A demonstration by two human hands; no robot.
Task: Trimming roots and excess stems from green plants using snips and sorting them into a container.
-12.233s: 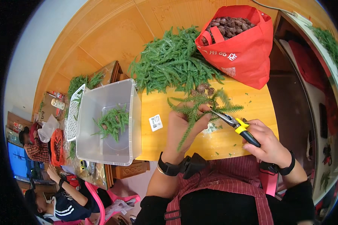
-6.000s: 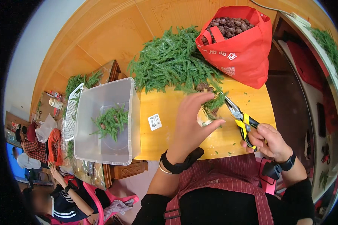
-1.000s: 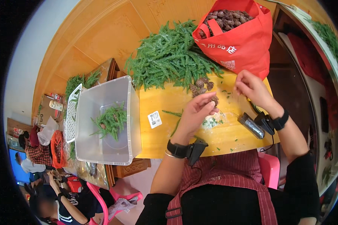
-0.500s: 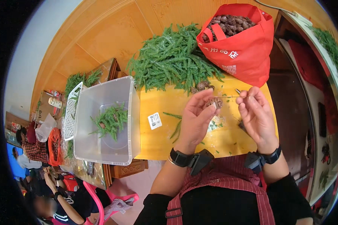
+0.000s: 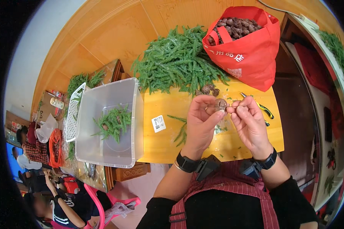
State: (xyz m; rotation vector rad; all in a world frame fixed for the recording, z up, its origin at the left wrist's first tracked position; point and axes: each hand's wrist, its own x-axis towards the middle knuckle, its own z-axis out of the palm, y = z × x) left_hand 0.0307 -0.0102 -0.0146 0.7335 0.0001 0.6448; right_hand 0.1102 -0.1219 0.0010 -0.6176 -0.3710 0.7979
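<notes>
Over the yellow table (image 5: 153,147), my left hand (image 5: 202,124) holds a small brown pine cone (image 5: 220,102) between thumb and fingers. My right hand (image 5: 252,126) pinches a thin wire (image 5: 235,106) that runs across the cone, its fingertips almost meeting the left ones. How the wire sits on the cone is partly hidden by the fingers. Just beyond my hands lie a few loose pine cones (image 5: 206,90). Pliers with yellow-and-black handles (image 5: 265,110) rest to the right of my right hand. A green sprig (image 5: 180,133) lies left of my left hand.
Artificial green branches (image 5: 176,63) are heaped at the back, beside a red bag (image 5: 248,57) full of pine cones. A clear plastic tub (image 5: 136,122) at left holds greenery with cones (image 5: 114,124). A white label (image 5: 158,123) lies nearby. Another person (image 5: 67,206) sits at lower left.
My right hand has moved left and slightly down, bringing the wire across the pine cone near my left fingers. The pliers are now more fully uncovered.
</notes>
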